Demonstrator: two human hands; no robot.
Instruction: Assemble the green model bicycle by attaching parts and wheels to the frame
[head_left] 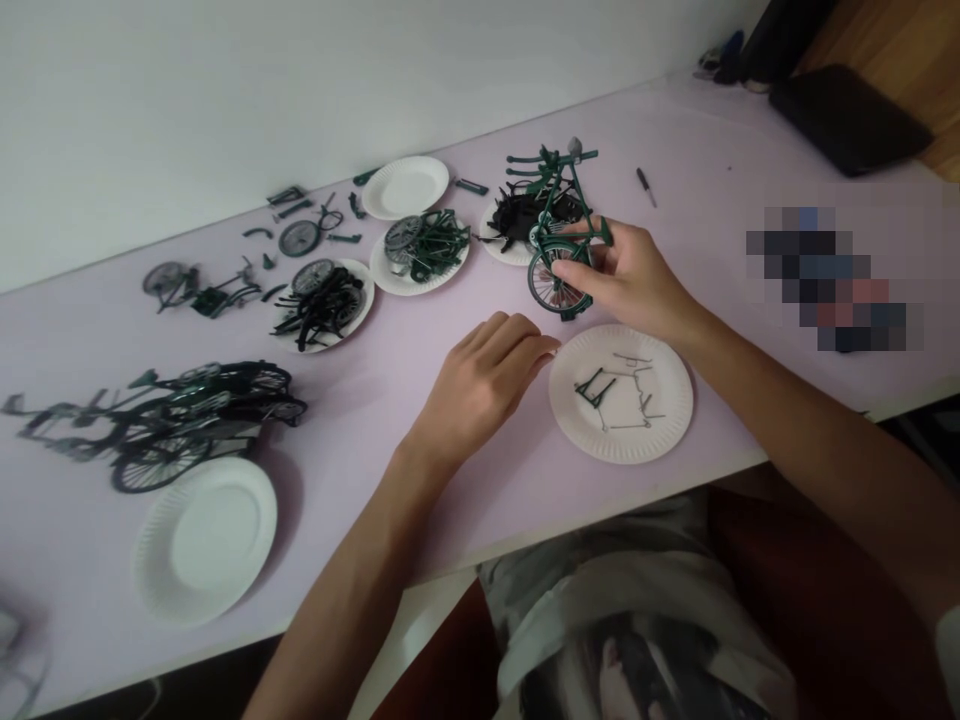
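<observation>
My right hand [626, 275] grips a small dark green model bicycle [537, 234] near its rear wheel, fingers round the frame by the saddle. The bicycle is tilted, with only one wheel visible on it. My left hand [484, 375] is closed in a pinch just left of a paper plate [675, 430]; what its fingertips hold, if anything, is too small to make out. On that plate lie several thin wire pieces [643, 395] and a dark green bracket-like part [592, 390].
Paper plates piled with black parts [322, 305] and green parts [435, 245] stand toward the wall. Assembled model bicycles [202, 410] lean together at left, near a bare white plate [217, 530]. A pen [646, 186] and dark laptop-like object [847, 115] lie at right.
</observation>
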